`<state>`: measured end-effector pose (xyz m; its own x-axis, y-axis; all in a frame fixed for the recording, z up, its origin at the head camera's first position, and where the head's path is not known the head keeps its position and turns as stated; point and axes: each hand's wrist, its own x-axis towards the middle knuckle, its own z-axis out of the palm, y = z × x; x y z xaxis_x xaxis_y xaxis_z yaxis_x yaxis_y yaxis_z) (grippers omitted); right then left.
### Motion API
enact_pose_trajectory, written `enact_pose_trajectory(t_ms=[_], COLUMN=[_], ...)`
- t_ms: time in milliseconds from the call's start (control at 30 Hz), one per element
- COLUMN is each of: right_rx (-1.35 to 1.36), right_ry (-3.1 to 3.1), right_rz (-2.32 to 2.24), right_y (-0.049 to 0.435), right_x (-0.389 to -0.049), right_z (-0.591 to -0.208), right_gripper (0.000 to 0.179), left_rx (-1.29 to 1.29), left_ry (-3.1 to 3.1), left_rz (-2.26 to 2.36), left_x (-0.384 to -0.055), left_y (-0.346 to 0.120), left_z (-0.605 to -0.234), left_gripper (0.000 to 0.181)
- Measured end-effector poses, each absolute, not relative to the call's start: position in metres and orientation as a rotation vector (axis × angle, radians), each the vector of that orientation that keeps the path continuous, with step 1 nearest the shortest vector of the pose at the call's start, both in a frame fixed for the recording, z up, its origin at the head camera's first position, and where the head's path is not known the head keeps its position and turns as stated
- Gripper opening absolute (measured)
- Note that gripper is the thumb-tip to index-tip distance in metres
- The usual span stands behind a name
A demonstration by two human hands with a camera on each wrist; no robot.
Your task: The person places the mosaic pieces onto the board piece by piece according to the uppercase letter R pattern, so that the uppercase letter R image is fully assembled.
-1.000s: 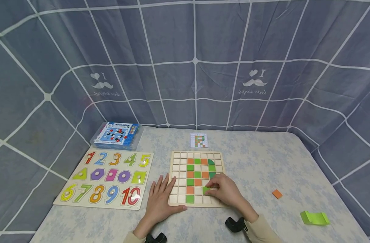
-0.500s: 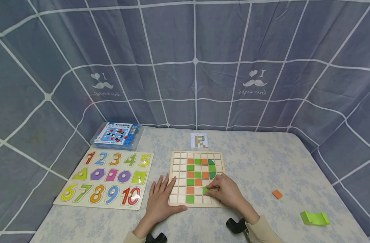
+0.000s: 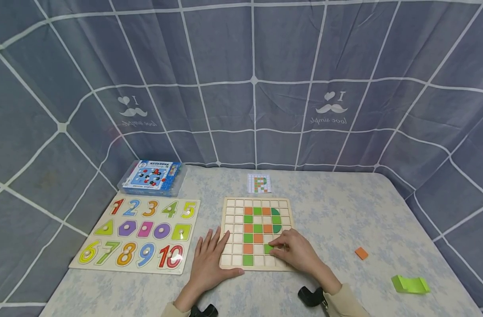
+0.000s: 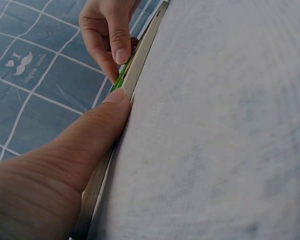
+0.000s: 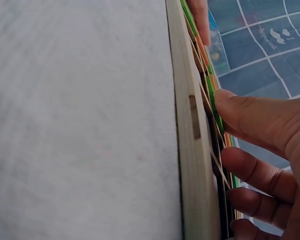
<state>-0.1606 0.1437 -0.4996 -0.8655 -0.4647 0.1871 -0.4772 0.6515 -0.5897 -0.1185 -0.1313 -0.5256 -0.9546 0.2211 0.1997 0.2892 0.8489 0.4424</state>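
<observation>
A wooden grid board [image 3: 227,262] lies flat, with orange, green and dark-green tiles set in its squares. My right hand [image 3: 298,252] is over its lower right part, thumb and index finger pinching a green square tile [image 3: 267,249] at a grid square. In the right wrist view, the thumb [image 5: 255,117] presses against this green tile [image 5: 214,102] on the board's surface. My left hand [image 3: 210,260], fingers spread, rests at the board's left edge. Its thumb [image 4: 102,117] lies along the near edge in the left wrist view.
A printed pattern card [image 3: 259,183] lies behind the board. To the left are a number-and-shape puzzle board [image 3: 136,235] and a blue boxed set [image 3: 152,176]. A loose orange tile [image 3: 361,253] and a light-green curved block [image 3: 411,285] lie to the right.
My right wrist has shifted slightly to the right and towards me, while the fingertips stay at the green tile. The left hand has not moved.
</observation>
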Motion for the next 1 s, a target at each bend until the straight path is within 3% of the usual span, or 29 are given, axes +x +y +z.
enact_pose_trajectory(t_ms=[433, 1000], right_rx=[0.609, 0.267], right_ry=[-2.723, -2.565], right_rz=[1.070, 0.899], right_y=[0.161, 0.237], right_x=[-0.157, -0.148], right_z=[-0.497, -0.481], right_gripper=[0.022, 0.028], left_rx=[-0.400, -0.399], left_ry=[-2.884, -2.882], left_rz=[-0.747, -0.730], left_x=[-0.119, -0.120], left_y=[-0.131, -0.132], left_z=[-0.526, -0.528], left_gripper=[0.105, 0.105])
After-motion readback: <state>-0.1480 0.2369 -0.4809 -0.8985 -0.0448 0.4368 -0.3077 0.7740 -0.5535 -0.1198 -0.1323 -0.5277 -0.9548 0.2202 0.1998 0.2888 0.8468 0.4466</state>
